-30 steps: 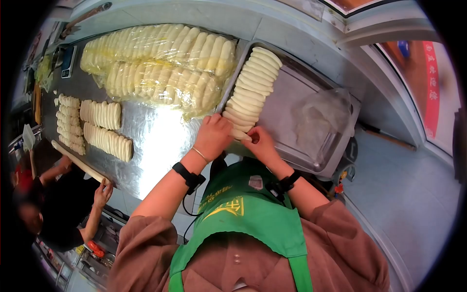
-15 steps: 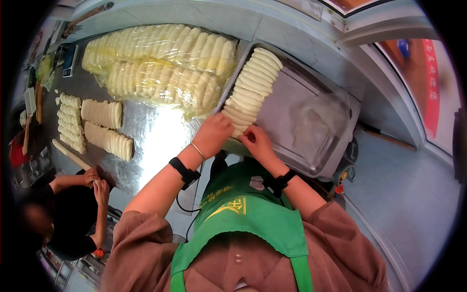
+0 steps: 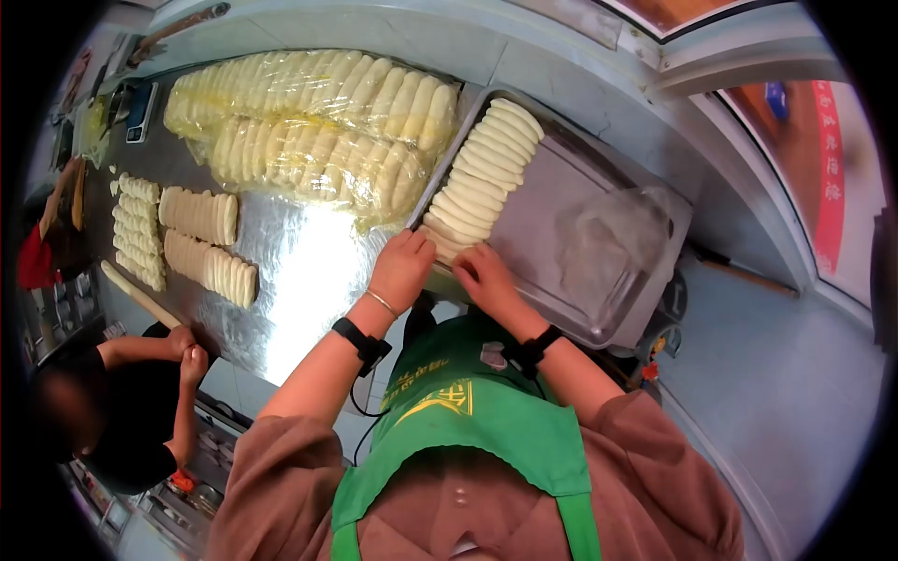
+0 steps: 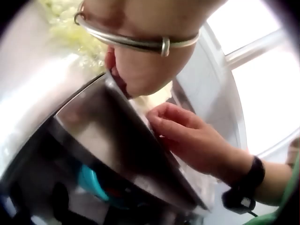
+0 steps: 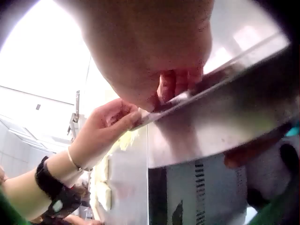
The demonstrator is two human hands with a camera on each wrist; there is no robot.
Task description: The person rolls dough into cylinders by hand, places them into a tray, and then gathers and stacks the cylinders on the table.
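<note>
A row of pale dough strips (image 3: 488, 159) lies along the left side of a metal tray (image 3: 599, 324). At the tray's near left corner, my left hand (image 3: 400, 269) has its fingers over the rim, curled at the left end of the nearest strip. Close on its right, my right hand (image 3: 488, 280) pinches at that strip's other end with thumb and bent fingers. The left wrist view shows the right hand (image 4: 192, 138) just inside the rim, its thumb against the forefinger. In the right wrist view the left hand (image 5: 105, 124) bends over the rim; its fingertips are partly hidden.
Crumpled clear plastic (image 3: 613, 234) lies in the tray's right part. Left of the tray, plastic-covered dough rows (image 3: 318, 140) and uncovered dough pieces (image 3: 201, 217) sit on the metal table (image 3: 304, 318). Another person (image 3: 140, 402) stands at lower left by a rolling pin (image 3: 136, 292).
The strip held between my hands is now down at the row's near end. Both hands have shifted slightly left. The other person's hands have come together at the rolling pin's near end.
</note>
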